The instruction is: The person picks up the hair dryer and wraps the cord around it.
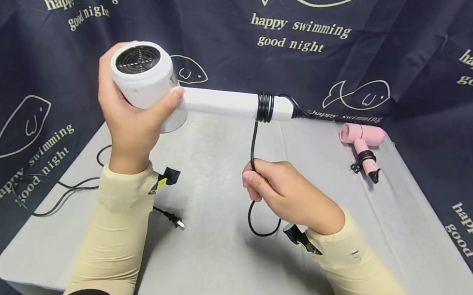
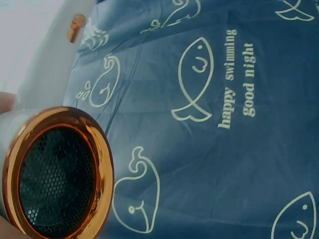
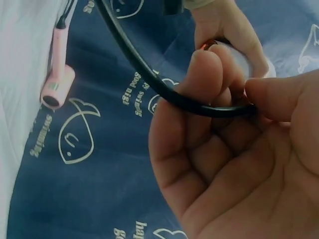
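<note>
A white hair dryer (image 1: 219, 102) is held up over the table, its handle level and pointing right. My left hand (image 1: 127, 123) grips it round the barrel, thumb on the near side, the dark intake grille facing up. In the left wrist view the barrel's other end shows a copper-coloured rim (image 2: 103, 169) around a mesh. Several turns of black cord (image 1: 265, 107) are wrapped round the handle near its end. Below them my right hand (image 1: 286, 192) pinches the hanging cord (image 3: 132, 52) between thumb and fingers, and a loop dangles under it.
More cord (image 1: 67, 191) trails over the table's left side, partly behind the left forearm; its plug (image 1: 176, 221) lies right of that arm. At the back right of the grey table (image 1: 205, 265) lies a pink hair dryer (image 1: 361, 134), cord wound on its handle. Dark printed curtains (image 1: 233, 25) surround the table.
</note>
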{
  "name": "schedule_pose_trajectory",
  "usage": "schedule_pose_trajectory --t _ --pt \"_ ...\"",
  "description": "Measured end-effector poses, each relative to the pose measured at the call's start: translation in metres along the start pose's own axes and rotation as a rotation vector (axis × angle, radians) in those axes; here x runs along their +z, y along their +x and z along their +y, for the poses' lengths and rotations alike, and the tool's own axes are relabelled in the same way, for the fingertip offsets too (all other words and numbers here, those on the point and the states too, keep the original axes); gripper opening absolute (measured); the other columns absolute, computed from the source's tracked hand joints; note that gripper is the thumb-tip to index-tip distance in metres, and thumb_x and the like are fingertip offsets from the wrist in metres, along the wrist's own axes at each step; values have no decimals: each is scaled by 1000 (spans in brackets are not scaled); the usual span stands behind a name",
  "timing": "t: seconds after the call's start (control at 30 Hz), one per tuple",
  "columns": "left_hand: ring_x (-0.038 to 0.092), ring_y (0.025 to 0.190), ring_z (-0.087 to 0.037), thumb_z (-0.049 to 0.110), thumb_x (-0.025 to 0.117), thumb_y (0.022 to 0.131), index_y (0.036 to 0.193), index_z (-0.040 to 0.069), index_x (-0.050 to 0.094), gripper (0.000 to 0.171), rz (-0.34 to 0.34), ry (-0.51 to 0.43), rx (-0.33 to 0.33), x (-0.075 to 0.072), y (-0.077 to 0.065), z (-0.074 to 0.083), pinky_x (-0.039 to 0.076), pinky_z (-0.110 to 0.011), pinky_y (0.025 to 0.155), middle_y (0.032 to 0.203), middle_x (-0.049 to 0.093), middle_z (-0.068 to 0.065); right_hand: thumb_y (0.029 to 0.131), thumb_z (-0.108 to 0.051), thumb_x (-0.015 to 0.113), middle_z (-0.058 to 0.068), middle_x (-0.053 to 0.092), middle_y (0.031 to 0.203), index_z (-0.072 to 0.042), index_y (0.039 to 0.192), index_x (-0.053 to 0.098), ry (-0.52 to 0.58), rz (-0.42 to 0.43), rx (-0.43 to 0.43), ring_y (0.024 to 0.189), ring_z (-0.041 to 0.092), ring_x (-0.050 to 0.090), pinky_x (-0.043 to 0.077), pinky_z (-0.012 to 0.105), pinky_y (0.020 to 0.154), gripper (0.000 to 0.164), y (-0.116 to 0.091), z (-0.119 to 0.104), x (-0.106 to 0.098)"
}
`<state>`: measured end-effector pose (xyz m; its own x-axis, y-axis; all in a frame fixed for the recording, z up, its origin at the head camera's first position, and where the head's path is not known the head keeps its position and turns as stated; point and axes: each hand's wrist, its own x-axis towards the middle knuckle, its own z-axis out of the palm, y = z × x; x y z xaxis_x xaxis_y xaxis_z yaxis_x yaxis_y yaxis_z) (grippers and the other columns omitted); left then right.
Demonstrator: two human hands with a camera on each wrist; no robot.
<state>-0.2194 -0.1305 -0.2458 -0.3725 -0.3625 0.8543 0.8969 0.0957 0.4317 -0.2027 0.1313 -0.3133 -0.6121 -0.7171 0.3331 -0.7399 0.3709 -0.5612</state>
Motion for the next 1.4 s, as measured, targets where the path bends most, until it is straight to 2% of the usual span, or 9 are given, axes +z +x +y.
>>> schedule_pose_trajectory --t 0.27,0.43,0.53,0.67,0.73,0.9,1.0,1.2,1.4 --pt "56 104 -27 4 80 62 118 -2 52 63 -98 172 47 8 -7 -6 44 -38 93 113 58 -13 102 -26 41 -13 57 69 -25 83 55 14 16 9 59 3 48 42 21 58 24 -8 -11 -11" --pt "56 105 -23 4 81 63 120 -3 50 65 -207 257 44 8 -10 -7 44 -35 94 115 58 -11 101 -25 44 -13 50 64 -30 82 55 -2 128 19 56 3 46 40 22 55 23 -15 -17 -25" --pt "59 101 -19 5 81 62 121 -2 50 66 -278 305 17 8 -12 -4 46 -31 90 115 61 -10 100 -22 47 -14 45 62 -30 83 56 -75 200 19 54 1 43 38 20 52 21 -17 -17 -30" --pt "58 100 -11 11 83 59 121 6 54 68 -352 409 -86 10 -13 5 30 -30 90 114 63 0 98 -23 52 -14 39 60 -30 86 60 -129 240 32 51 1 36 32 19 47 16 -20 -18 -35" --pt "58 99 -9 13 85 57 120 8 55 69 -393 430 -95 11 -13 7 24 -32 86 113 64 1 96 -25 55 -13 37 59 -32 87 61 -129 253 42 50 3 33 30 19 45 13 -22 -19 -37" --pt "60 96 -16 6 85 56 121 -1 52 74 -566 285 -8 6 -13 5 37 -28 91 107 64 -10 92 -21 63 -13 42 59 -30 84 64 -109 283 61 48 5 36 30 20 43 12 -24 -26 -46" --pt "58 98 -20 1 84 56 122 -5 50 74 -626 171 -14 5 -13 5 44 -32 90 108 62 -15 89 -16 66 -12 46 59 -24 82 67 -88 311 66 47 5 37 32 20 43 11 -23 -32 -52" --pt "57 100 -25 -4 83 52 119 -9 50 75 -583 63 -48 2 -11 8 43 -35 93 111 58 -17 86 -5 68 -3 58 68 -11 81 69 19 352 72 52 9 43 37 21 47 8 -19 -34 -60" --pt "56 100 -28 -5 83 48 116 -15 49 77 -522 0 -31 1 -8 13 39 -36 95 111 57 -21 88 -7 66 -1 56 69 -9 82 68 111 319 85 52 11 42 35 25 46 7 -18 -27 -59"
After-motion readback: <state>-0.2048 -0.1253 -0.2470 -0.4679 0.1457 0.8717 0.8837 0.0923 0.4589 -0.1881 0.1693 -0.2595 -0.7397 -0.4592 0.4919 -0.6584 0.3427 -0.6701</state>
